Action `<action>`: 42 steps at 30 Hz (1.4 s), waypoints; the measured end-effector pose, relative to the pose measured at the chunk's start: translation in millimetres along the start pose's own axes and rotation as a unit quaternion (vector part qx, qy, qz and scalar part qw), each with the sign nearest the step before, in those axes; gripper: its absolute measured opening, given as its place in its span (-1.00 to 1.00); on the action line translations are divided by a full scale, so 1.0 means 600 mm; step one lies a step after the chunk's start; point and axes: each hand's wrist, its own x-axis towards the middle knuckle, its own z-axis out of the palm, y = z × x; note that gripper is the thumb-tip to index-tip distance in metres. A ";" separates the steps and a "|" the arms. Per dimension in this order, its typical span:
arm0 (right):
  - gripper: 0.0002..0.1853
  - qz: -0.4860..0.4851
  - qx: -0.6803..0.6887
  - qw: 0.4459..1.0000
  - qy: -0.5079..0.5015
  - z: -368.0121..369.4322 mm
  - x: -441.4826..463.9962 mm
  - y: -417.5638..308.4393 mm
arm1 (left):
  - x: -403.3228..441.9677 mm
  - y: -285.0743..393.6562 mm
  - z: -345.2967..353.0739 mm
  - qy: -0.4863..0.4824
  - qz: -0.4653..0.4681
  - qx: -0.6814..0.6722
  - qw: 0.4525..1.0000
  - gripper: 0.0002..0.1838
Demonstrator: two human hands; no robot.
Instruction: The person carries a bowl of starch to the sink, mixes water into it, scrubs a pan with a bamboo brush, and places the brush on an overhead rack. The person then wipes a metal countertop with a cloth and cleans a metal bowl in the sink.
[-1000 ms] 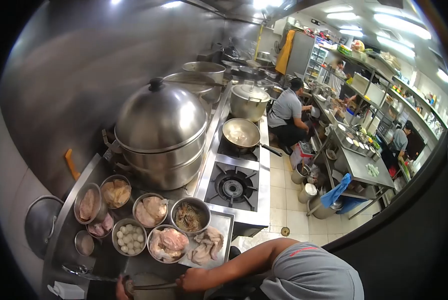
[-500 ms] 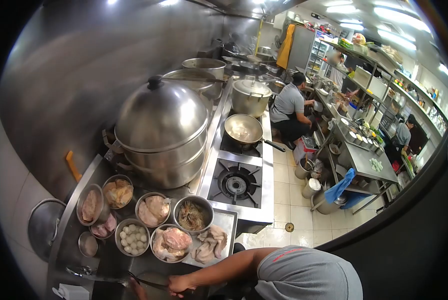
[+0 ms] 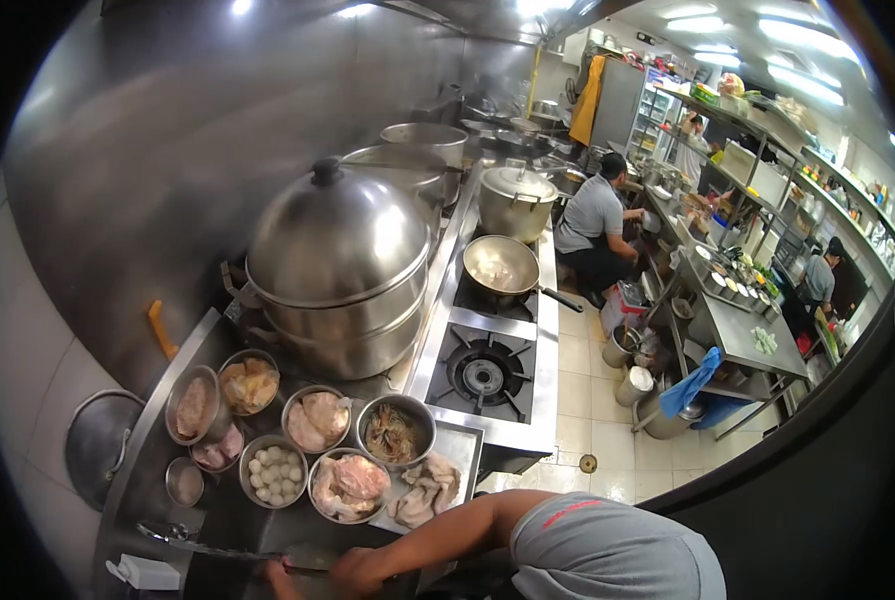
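Meeting a thin dark tool at its right end: right hand, blurred, finger spread and hold unclear | left hand at its other end, grip unclear | tool between hands | beyond: bowl of white balls, domed pot

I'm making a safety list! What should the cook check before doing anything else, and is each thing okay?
1. Left hand and right hand gripping the thin utensil firmly: cannot tell, too blurred.
2. Right forearm clear of the raw meat: cannot tell, they overlap here.
3. Bowl of whitish balls upright: ok.
4. Domed lid on the steamer pot: ok.
5. Frying pan handle inside the stove edge: not ok, it sticks out.
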 end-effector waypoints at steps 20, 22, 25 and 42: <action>-0.58 -0.093 -0.104 0.944 -0.298 -0.263 -0.138 0.032 | -0.133 -0.096 -0.219 -0.347 -0.108 -0.216 0.906 -0.58; -0.48 -0.114 -0.050 0.958 -0.257 -0.317 -0.153 0.037 | -0.111 -0.126 -0.225 -0.621 0.114 -0.247 0.735 -0.52; -0.35 -0.138 0.158 0.960 -0.186 -0.414 -0.175 0.036 | -0.122 -0.154 -0.217 -0.329 -0.114 -0.241 0.906 -0.51; -0.50 0.148 -0.255 0.876 0.382 -1.072 -0.177 0.558 | -0.437 0.000 -0.204 0.079 -0.084 -0.174 0.978 -0.54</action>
